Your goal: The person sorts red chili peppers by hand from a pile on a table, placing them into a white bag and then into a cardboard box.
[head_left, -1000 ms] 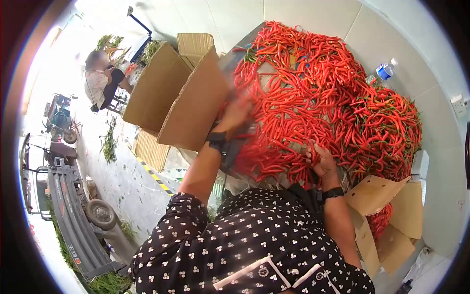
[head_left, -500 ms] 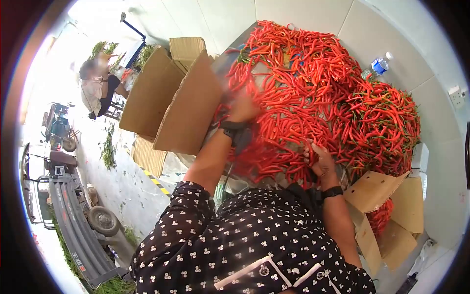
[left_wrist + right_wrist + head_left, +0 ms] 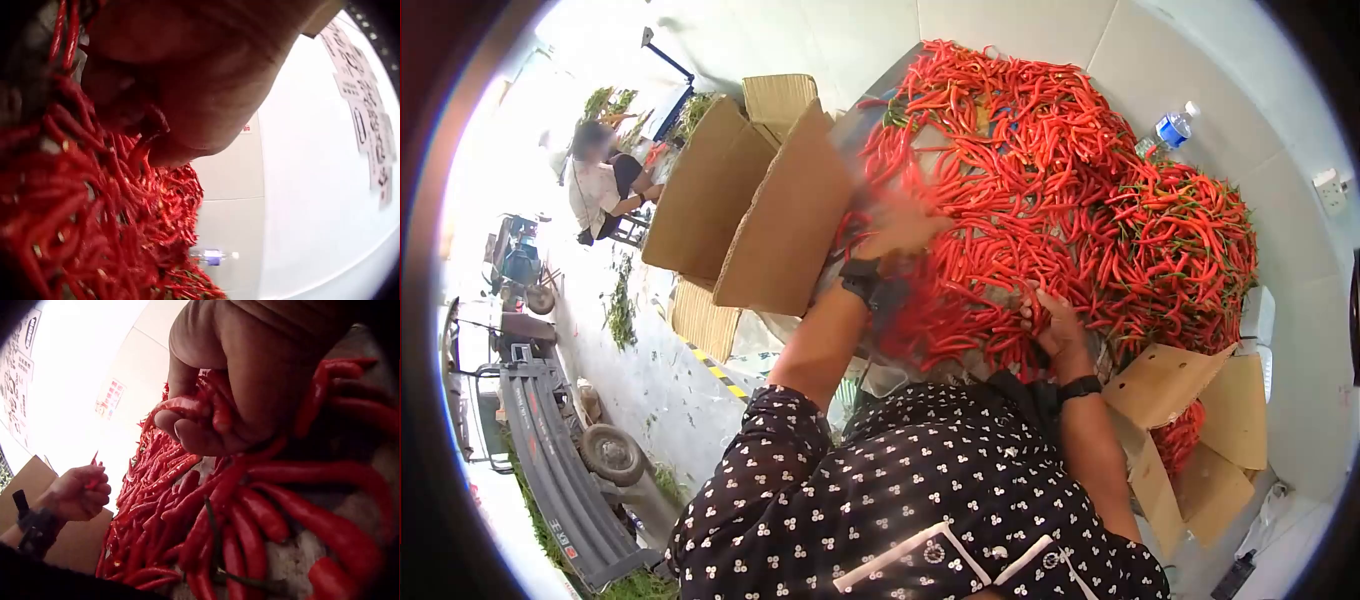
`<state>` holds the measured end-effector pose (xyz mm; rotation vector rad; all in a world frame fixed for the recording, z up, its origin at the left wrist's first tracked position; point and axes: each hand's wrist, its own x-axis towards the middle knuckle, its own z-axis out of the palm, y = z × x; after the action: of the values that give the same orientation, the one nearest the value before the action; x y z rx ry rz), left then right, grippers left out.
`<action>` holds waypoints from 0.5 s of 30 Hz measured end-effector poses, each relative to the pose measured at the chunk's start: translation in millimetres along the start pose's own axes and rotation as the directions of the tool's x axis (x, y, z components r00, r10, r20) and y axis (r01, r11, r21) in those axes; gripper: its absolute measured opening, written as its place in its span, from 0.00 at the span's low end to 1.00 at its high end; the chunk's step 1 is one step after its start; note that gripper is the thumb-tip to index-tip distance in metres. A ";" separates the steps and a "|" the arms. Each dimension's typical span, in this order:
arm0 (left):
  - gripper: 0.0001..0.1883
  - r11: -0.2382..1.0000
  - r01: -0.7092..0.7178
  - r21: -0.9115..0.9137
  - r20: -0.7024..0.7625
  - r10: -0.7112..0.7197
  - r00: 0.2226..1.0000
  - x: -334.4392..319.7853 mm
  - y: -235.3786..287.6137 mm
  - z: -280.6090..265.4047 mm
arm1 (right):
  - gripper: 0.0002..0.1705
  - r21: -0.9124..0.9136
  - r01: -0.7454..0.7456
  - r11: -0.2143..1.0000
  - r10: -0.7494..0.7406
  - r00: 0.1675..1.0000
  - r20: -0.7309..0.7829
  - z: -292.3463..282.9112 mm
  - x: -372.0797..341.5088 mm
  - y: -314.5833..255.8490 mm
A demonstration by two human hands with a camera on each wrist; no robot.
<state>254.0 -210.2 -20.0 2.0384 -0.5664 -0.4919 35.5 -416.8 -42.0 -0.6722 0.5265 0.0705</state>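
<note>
Red chillies (image 3: 1020, 250) lie in a broad spread, with a mound of green-stemmed ones (image 3: 1190, 250) at the right. Blurred in the head view, the left hand (image 3: 900, 225) is over the left part of the spread; in the right wrist view that left hand (image 3: 78, 495) pinches a chilli (image 3: 94, 478). The left wrist view shows the left hand (image 3: 187, 69) with curled fingers around a chilli. Near the front edge of the spread is the right hand (image 3: 1058, 328). Seen close up, the right hand (image 3: 250, 369) grips several chillies (image 3: 215, 403) in its curled fingers.
Cardboard flaps (image 3: 785, 215) stand left of the chillies. An open box (image 3: 1165, 390) with chillies inside is at the lower right. A plastic bottle (image 3: 1172, 130) stands by the wall. Farther left are a seated person (image 3: 600, 185) and a grey cart (image 3: 550, 450).
The left hand has moved slightly to the right over the chillies, still blurred. The right hand has stayed in nearly the same place. The seated person's posture has shifted.
</note>
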 end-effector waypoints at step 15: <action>0.12 0.892 0.031 0.451 -0.050 -0.009 0.999 -26.6 13.9 -30.7 | 0.15 -0.022 0.012 1.000 -0.013 1.000 -0.018 -2.0 -1.1 0.5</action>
<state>246.5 -180.5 10.0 2.4947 -0.6800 -0.3431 33.5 -417.5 -43.1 -0.6983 0.5398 0.0583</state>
